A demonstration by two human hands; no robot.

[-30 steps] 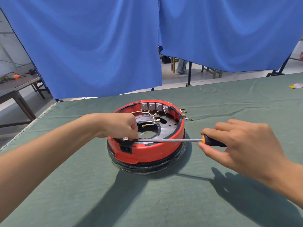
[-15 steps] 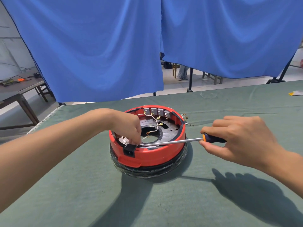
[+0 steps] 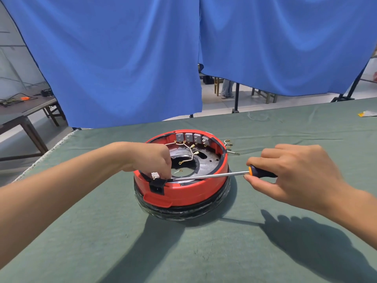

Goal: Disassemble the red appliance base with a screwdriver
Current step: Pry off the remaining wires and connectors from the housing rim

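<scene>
Round red plastic appliance base (image 3: 183,193), frame centre, already opened; inner wiring exposed. Left hand (image 3: 152,160) pinches small silvery part (image 3: 154,175); right hand (image 3: 293,172) grips orange-black screwdriver (image 3: 214,175). Socket removal appears unfinished.

The left arm reached in from the lower left, its forearm stretched forward and the left hand (image 3: 152,158) bent down at the wrist — fingertips bunched and pointing downward, pinching something small. The right arm came in from the right edge, the right hand (image 3: 293,170) knuckles-up — fingers curled and thumb tucked beneath, closed in a grip around a handle.
</scene>
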